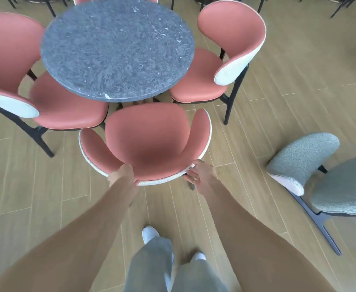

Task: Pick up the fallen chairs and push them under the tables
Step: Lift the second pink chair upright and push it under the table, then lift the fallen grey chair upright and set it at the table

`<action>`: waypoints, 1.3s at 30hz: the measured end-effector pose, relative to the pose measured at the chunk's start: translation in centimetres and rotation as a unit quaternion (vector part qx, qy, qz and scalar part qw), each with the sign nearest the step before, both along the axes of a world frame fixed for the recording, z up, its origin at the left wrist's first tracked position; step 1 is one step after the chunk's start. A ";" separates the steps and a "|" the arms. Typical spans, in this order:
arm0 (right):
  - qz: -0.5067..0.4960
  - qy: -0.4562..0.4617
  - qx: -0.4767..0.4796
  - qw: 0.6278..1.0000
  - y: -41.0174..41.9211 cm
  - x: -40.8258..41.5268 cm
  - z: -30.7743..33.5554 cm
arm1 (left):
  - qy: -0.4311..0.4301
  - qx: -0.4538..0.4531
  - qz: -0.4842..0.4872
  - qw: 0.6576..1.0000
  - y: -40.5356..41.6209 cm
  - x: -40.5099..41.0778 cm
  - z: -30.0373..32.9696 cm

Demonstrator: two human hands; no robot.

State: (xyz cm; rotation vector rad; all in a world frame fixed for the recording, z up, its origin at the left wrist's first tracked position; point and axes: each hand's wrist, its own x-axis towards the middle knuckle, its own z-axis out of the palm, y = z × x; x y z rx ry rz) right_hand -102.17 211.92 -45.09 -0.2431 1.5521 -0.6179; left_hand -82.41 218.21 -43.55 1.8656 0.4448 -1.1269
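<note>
A pink upholstered chair (147,135) with a white outer back stands upright in front of me, its seat front just under the edge of the round grey stone table (118,47). My left hand (122,174) grips the top rim of its curved backrest, fingers curled over the edge. My right hand (200,175) lies against the rim at the right, fingers spread and loosely bent on the white outer side. Two more pink chairs, one at the left (53,102) and one at the right (210,76), stand tucked at the same table.
A grey-green chair (324,178) with dark legs stands at the right on the wooden floor. Dark chair legs of other sets show along the top edge. My legs and white shoes (149,232) are below the chair.
</note>
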 end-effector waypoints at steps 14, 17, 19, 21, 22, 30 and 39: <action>-0.048 -0.078 -0.313 0.945 -0.1 -23.0 17.2 | -0.091 -0.367 -0.339 0.861 -6.2 -26.8 17.8; -0.088 -0.037 -0.343 0.935 0.2 -31.3 19.5 | -0.078 -0.403 -0.389 0.825 -7.2 -33.2 19.9; -0.112 -0.012 -0.361 0.925 0.4 -36.1 21.0 | -0.062 -0.418 -0.403 0.812 -7.9 -37.0 21.2; -0.131 0.008 -0.380 0.916 0.4 -39.9 22.2 | -0.045 -0.432 -0.412 0.801 -8.9 -40.6 22.3; -0.137 0.013 -0.387 0.912 0.4 -40.9 22.5 | -0.039 -0.437 -0.416 0.797 -9.2 -41.9 22.7; -0.203 0.058 -0.436 0.875 -5.4 -46.7 25.2 | 0.001 -0.499 -0.448 0.741 -17.2 -50.9 25.6; -0.268 0.118 -0.449 0.844 -18.9 -49.8 26.9 | 0.056 -0.513 -0.521 0.680 -33.5 -55.2 26.7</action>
